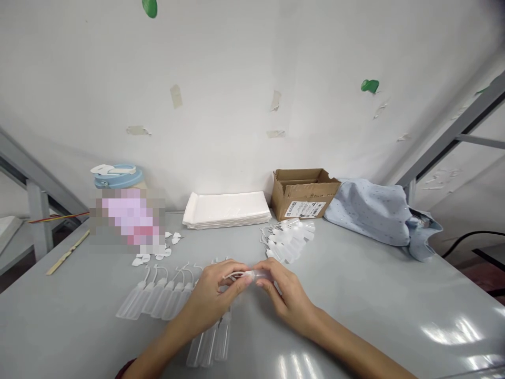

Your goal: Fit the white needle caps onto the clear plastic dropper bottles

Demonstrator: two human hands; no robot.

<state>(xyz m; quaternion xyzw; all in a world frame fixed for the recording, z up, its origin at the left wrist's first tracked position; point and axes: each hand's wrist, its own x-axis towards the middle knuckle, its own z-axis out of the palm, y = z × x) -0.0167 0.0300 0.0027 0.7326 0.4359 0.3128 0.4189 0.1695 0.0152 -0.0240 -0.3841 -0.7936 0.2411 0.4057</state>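
Observation:
Above the grey table, both hands meet on a small translucent squeeze bottle (261, 274) with a white cap and a thin bent tube. My right hand (290, 292) has its fingers round the bottle's body. My left hand (213, 295) pinches at the cap end, and the thin tube runs back between its fingers. A row of similar bottles (158, 297) with bent tubes lies to the left, partly behind my left forearm. Several bottles without visible tubes (209, 345) lie nearer me. Past my right hand is a loose pile of bottles (290, 239).
Small white caps (160, 252) lie scattered at the left, beside a pixelated item (132, 216) and a blue-lidded container (118, 176). Along the wall stand a stack of white packets (229, 208), an opened cardboard box (303, 197) and a light blue cloth (371, 208). Metal posts flank the table.

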